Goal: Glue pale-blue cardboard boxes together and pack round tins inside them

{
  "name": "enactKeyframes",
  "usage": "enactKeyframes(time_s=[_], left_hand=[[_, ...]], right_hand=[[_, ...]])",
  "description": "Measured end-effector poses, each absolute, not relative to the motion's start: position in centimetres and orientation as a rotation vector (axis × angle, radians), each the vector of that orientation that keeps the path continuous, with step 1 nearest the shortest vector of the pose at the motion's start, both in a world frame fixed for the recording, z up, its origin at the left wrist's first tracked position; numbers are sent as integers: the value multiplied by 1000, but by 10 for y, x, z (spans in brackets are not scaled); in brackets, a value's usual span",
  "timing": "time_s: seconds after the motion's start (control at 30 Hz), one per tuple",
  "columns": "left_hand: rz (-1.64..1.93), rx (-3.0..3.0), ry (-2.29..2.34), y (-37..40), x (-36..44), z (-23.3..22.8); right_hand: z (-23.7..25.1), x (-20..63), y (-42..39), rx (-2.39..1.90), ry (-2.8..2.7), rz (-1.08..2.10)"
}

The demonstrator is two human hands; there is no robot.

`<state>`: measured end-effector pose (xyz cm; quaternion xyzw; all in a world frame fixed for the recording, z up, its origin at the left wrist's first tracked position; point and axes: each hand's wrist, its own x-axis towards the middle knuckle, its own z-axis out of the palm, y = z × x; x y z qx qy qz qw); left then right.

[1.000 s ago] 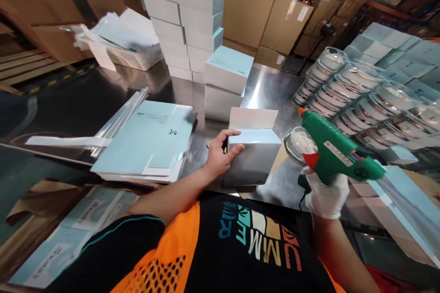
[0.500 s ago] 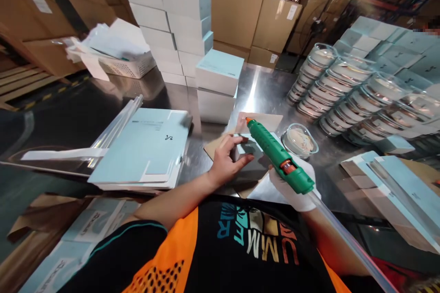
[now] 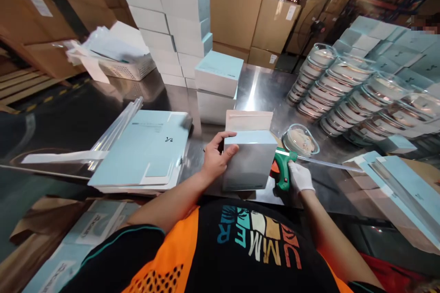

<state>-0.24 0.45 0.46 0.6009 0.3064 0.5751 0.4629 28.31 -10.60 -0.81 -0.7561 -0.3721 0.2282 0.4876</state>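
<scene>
Fingers of the bare left hand (image 3: 216,158) clamp on the pale blue box (image 3: 248,159) at table centre. At its 3 o'clock, the gloved right hand (image 3: 299,177) grips the green glue gun (image 3: 283,169).

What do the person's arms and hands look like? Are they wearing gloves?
Only one glove: the right hand wears a white glove, the left hand is bare. Both forearms are bare. The short black sleeve on the left arm has a thin teal stripe, beside an orange mesh vest.
</scene>
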Motion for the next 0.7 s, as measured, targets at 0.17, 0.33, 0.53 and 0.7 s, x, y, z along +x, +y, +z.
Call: enactKeyframes(time_s=[0.17, 0.33, 0.53, 0.7], left_hand=[[1384, 1524, 688, 7, -2, 6], [1365, 1657, 518, 10, 6, -6], [1542, 1616, 320, 22, 8, -13], [1429, 1968, 121, 25, -9, -3]], right_hand=[[19, 274, -93, -1726, -964, 456], [45, 236, -63, -1329, -1245, 903], [36, 247, -78, -1182, -1661, 596], [28, 245, -96, -1004, -1789, 445]])
